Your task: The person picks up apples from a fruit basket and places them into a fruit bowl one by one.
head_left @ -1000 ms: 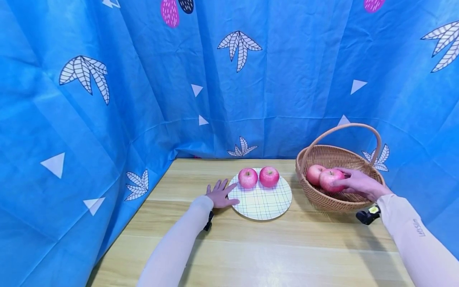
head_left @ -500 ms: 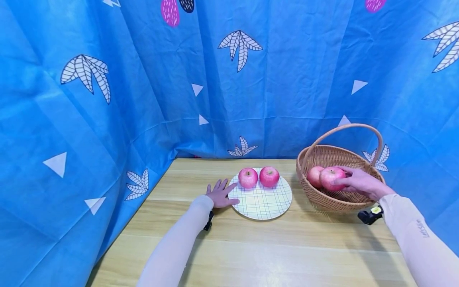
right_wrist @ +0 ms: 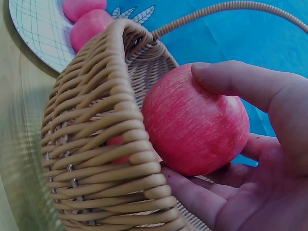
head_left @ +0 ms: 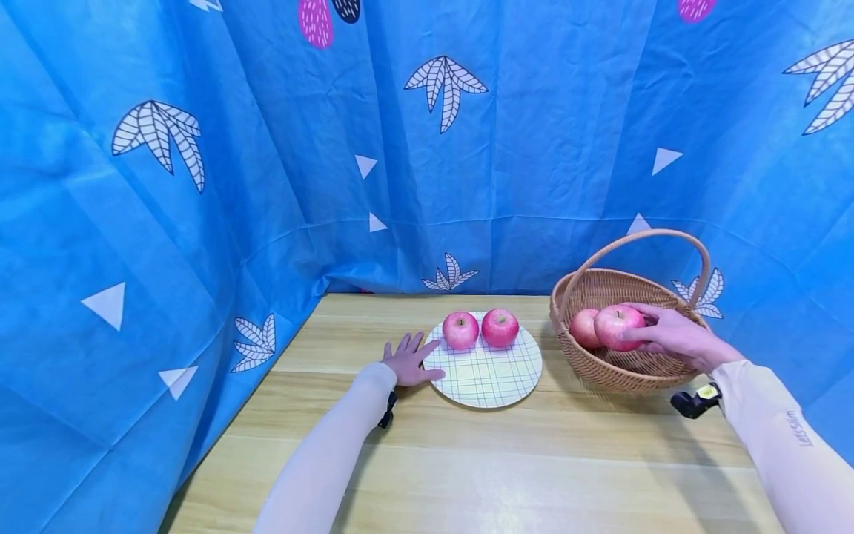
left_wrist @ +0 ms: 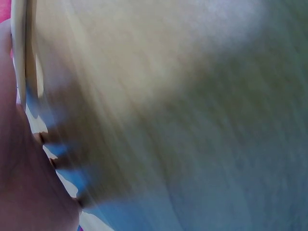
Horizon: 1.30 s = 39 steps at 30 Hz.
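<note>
My right hand [head_left: 680, 337] grips a pinkish-red apple [right_wrist: 195, 120] at the mouth of a brown wicker basket [head_left: 627, 380], thumb over its top and fingers beneath. Beside it in the basket lies a second apple [head_left: 584, 328], partly hidden behind the wicker in the right wrist view. At the left edge of a round white plate [head_left: 485, 386] with a grid pattern, my left hand [head_left: 408, 362] rests with its fingers spread, thumb at the rim. Two apples, a left one [head_left: 460, 331] and a right one [head_left: 500, 328], sit side by side toward the back of that plate.
The basket's tall arched handle [head_left: 643, 236] rises over its opening. A wooden table [head_left: 467, 467] bears the plate and basket. Behind it and along both sides hangs a blue patterned curtain [head_left: 547, 148].
The right hand has lifted the gripped apple slightly within the basket's opening, and the right wrist has shifted a little to the right. The left hand and the plate look unmoved.
</note>
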Tool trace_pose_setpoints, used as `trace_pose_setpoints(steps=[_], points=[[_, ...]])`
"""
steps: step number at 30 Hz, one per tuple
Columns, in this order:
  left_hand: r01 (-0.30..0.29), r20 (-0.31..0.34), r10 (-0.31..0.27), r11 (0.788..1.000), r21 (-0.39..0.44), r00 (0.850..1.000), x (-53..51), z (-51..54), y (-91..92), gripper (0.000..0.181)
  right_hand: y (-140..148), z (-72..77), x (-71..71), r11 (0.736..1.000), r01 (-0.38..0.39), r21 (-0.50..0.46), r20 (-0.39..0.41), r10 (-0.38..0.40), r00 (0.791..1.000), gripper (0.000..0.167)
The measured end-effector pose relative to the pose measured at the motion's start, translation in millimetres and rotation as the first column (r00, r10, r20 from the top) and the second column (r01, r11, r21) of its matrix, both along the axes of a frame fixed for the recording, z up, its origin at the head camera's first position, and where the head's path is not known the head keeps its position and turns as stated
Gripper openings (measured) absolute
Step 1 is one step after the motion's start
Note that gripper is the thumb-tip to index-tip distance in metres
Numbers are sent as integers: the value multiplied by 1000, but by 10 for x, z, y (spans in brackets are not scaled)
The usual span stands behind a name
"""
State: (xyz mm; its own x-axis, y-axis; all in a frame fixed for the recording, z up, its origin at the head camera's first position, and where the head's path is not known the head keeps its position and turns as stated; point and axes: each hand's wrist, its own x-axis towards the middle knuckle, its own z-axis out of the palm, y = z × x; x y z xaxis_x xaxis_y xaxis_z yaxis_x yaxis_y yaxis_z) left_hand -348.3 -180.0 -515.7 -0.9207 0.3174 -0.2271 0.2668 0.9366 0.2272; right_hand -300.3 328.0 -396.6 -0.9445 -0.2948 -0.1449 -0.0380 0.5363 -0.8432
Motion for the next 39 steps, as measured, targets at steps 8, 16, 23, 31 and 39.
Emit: trace_pose_setpoints(steps=[8, 16, 23, 31, 39], points=[[13, -10, -13, 1000, -13, 1000, 84, 114, 17, 85, -37, 86, 63, 1000, -7, 27, -18, 8, 1000, 86], [2, 20, -2, 1000, -16, 1000, 4, 45, -2, 88, -92, 148, 116, 998, 1, 56, -33, 1, 999, 87], [3, 37, -3, 1000, -2, 999, -3, 40, -9, 89, -142, 184, 176, 996, -19, 82, -78, 25, 997, 84], [15, 0, -15, 1000, 7, 1000, 45, 74, -9, 89, -205, 226, 262, 995, -27, 99, -99, 37, 994, 82], [4, 18, -4, 1000, -13, 1000, -5, 9, -4, 89, -331, 290, 341, 983, -34, 178, -161, 63, 985, 81]])
